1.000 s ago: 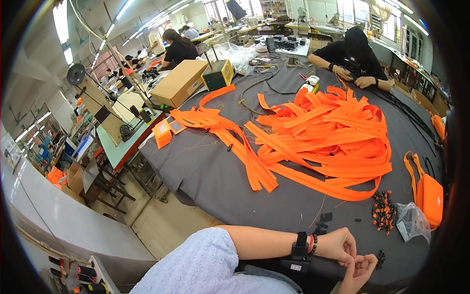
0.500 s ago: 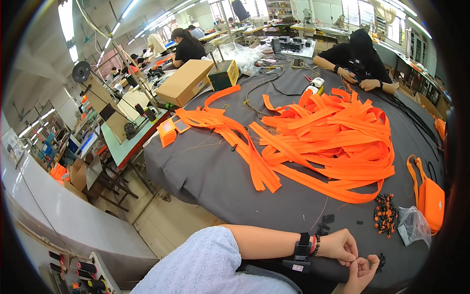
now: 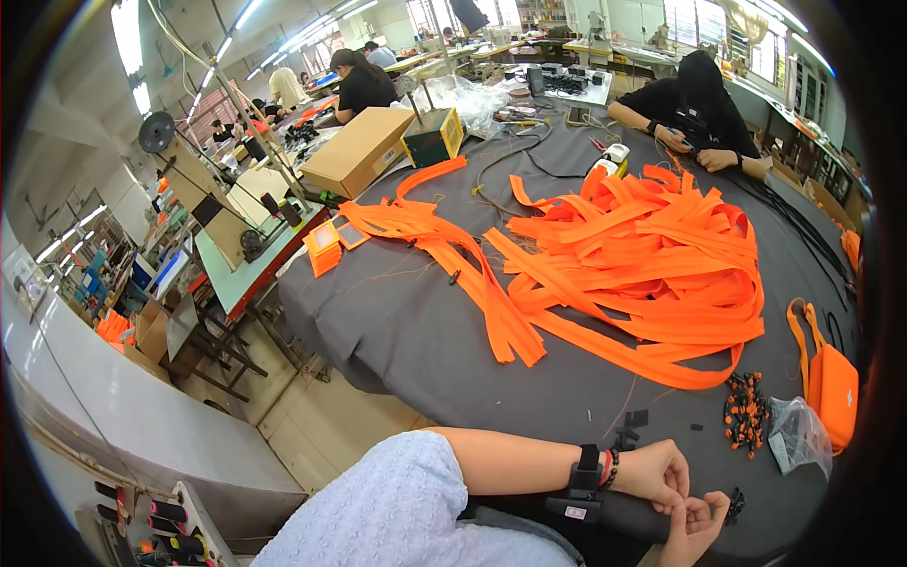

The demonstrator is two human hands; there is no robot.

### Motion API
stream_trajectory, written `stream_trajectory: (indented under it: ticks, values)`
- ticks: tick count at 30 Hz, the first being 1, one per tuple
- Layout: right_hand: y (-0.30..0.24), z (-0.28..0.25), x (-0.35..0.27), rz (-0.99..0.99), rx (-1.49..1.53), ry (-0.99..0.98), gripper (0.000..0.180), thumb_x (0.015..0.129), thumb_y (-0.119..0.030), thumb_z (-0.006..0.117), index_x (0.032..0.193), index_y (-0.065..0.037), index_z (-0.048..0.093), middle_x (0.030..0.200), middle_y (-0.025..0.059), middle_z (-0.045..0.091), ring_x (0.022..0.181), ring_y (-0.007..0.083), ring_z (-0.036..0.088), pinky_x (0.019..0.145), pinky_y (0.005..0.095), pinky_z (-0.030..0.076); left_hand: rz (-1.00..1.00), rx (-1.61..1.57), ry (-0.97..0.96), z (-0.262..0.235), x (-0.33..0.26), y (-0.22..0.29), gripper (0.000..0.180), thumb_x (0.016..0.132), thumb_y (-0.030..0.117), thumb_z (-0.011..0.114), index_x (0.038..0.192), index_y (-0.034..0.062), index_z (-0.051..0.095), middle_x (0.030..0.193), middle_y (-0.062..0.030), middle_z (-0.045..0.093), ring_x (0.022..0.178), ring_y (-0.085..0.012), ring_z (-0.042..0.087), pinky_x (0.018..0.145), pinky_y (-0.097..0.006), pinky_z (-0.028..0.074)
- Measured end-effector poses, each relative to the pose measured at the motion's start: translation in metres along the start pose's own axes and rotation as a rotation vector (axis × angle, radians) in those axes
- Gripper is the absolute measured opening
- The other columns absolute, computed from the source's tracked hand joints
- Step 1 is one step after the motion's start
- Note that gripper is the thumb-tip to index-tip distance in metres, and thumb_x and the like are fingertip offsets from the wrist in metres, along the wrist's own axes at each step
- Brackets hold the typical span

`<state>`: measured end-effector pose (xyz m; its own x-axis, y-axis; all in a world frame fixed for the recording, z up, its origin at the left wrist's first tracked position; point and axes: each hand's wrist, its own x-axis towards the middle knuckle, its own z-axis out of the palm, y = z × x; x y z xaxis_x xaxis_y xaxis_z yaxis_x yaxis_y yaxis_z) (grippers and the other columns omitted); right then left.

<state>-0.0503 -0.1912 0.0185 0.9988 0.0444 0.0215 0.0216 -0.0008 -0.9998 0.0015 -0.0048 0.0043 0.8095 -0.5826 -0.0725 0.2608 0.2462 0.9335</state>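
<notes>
My left hand (image 3: 652, 472) reaches in from the left, a black strap device and bracelets at its wrist. Its thumb and fingertips are pinched together. Close against them is my right hand (image 3: 695, 531), also closed at the fingertips. Whatever lies between the two hands is too small to make out. A few black small parts (image 3: 734, 506) lie just beyond my right fingers. Several flat black pieces (image 3: 631, 430) are scattered past my left wrist. A little pile of black and orange zipper pulls or cord ends (image 3: 745, 414) sits farther right.
Orange zipper tape (image 3: 652, 274) is heaped across the grey-covered table (image 3: 406, 331). At the right are a clear plastic bag (image 3: 799, 435) and an orange pouch (image 3: 833, 397). A cardboard box (image 3: 359, 151) stands far left. Across the table sits a co-worker (image 3: 699, 113) in black.
My two hands stay pinched together in nearly the same place, with only slight finger movement. The view has shifted very slightly.
</notes>
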Motion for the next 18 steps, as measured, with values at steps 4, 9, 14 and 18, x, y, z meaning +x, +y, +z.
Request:
stream_trajectory:
  ticks: [4,9,14,18]
  values:
    - [-0.001,-0.003,-0.001,-0.017,-0.06,-0.003,0.033,0.089,0.004,0.067,0.117,-0.002,0.051,0.09,0.0075,0.064,0.085,0.0133,0.062,0.081,0.0251,0.05,-0.055,-0.075,-0.013,-0.001,0.0,0.0,0.017,0.083,0.006,0.075,0.089,-0.0078,0.066,0.077,-0.0122,0.07,0.069,-0.0146,0.07,0.064,-0.024,0.059]
    - [0.01,-0.001,-0.001,-0.115,-0.172,0.061,0.029,0.09,0.003,0.065,0.118,0.0,0.058,0.098,0.0083,0.065,0.089,0.0141,0.062,0.082,0.0255,0.051,-0.063,-0.167,0.031,-0.003,0.004,-0.004,0.017,0.083,0.006,0.075,0.089,-0.0072,0.065,0.082,-0.0127,0.07,0.071,-0.0148,0.07,0.065,-0.024,0.059]
    - [-0.002,0.007,0.0,-0.341,-0.44,-0.044,0.021,0.09,0.002,0.065,0.111,0.002,0.064,0.101,0.0101,0.066,0.093,0.0191,0.064,0.084,0.029,0.052,-0.055,-0.095,0.032,-0.007,0.001,-0.003,0.016,0.085,0.006,0.074,0.089,-0.0065,0.066,0.084,-0.0118,0.071,0.075,-0.0135,0.07,0.066,-0.022,0.059]
    - [-0.014,0.011,0.0,-0.422,-0.538,-0.064,0.014,0.089,0.003,0.066,0.103,0.002,0.067,0.096,0.0127,0.067,0.089,0.0225,0.065,0.081,0.0317,0.052,-0.106,-0.11,0.019,-0.007,0.003,-0.008,0.016,0.086,0.008,0.073,0.09,-0.0067,0.066,0.084,-0.0116,0.071,0.077,-0.0133,0.07,0.067,-0.022,0.059]
